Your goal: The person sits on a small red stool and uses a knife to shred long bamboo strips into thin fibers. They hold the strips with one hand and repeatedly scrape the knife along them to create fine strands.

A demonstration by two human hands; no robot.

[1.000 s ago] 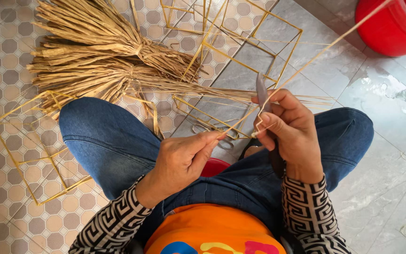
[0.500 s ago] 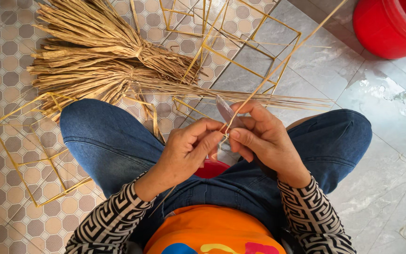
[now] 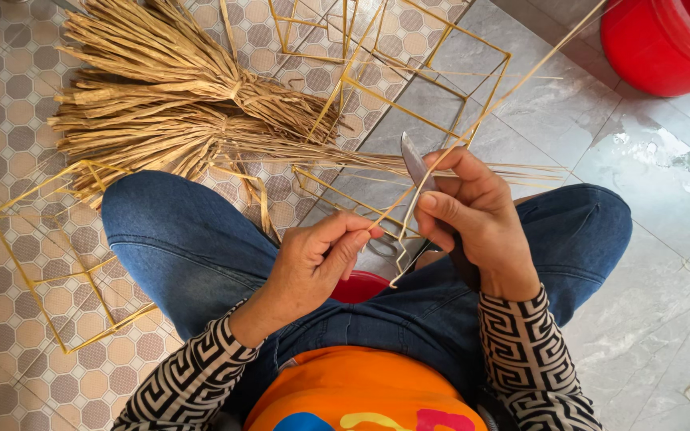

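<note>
Head view has the left hand [image 3: 313, 259] pinching a thin bamboo strip [image 3: 473, 128] while the right hand [image 3: 473, 219] grips a knife [image 3: 414, 164] against it, looks like mid-shaving, next stroke probably needs steady tension

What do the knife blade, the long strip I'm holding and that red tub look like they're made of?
The knife blade in the right hand looks like bare metal: grey, with a dull sheen. The strip, pinched by the left hand, seems to be dried plant fibre, perhaps bamboo or reed: pale yellow, matte, thin. The red tub looks like glossy moulded plastic.
</note>
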